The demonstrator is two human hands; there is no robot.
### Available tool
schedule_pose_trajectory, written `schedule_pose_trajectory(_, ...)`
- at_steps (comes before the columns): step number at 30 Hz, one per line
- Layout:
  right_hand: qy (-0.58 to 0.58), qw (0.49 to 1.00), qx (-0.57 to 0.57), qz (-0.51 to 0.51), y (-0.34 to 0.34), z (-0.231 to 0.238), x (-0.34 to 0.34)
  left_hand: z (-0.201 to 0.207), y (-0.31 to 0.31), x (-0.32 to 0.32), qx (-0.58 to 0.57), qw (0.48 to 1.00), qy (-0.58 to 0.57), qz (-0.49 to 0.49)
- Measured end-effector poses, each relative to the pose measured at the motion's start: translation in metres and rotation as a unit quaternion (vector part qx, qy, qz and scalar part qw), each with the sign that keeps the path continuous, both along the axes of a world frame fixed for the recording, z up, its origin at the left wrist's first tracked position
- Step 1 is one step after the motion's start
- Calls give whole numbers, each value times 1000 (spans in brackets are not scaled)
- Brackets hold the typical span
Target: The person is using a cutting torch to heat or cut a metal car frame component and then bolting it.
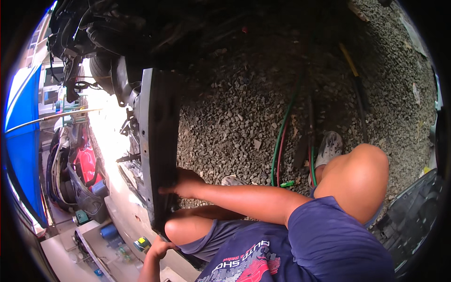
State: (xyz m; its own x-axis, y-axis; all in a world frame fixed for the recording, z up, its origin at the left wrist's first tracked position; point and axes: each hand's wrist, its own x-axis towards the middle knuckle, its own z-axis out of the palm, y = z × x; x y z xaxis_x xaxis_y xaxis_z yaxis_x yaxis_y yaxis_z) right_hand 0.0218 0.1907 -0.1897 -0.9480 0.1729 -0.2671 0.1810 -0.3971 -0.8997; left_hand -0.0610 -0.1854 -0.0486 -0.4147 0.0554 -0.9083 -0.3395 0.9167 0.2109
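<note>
A long metal beam [146, 136] with small holes along its pale edge runs down left of the middle, its inner side dark. My right hand [187, 183] is at the lower part of this beam, its thumb side against the dark face; it looks closed round it, though shadow covers most of the fingers. Lower down, my left hand [160, 249] is close to my left knee [188, 228], beside a pale panel [124, 214]. Its fingers are curled, and whatever they hold, if anything, is hidden.
Dark vehicle parts [108, 28] hang at the upper left. Green hose [283, 136] and other hoses lie on the gravel [225, 136] near my shoe [330, 144]. A dark plastic panel [413, 216] is at the right. A grey bin [89, 199] and blue tarp [23, 141] stand left.
</note>
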Motion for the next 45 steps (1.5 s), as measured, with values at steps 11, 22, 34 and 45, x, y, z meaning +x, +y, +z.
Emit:
schedule_pose_trajectory(11, -227, 963, 142, -31, 42, -106, 16, 0, 10, 6, 14, 999, 31, 28)
schedule_pose_trajectory(22, -291, 955, -3, -59, 115, -200, 88, 0, 14, 12, 0, 996, 87, 35)
schedule_pose_trajectory(34, -206, 957, -189, 73, 112, -134, 99, -14, -39, 0, 6, 990, 134, -42)
schedule_pose_trajectory(45, -88, 962, -201, 160, 78, -4, 91, 31, 4, -3, 161, 960, 223, 49)
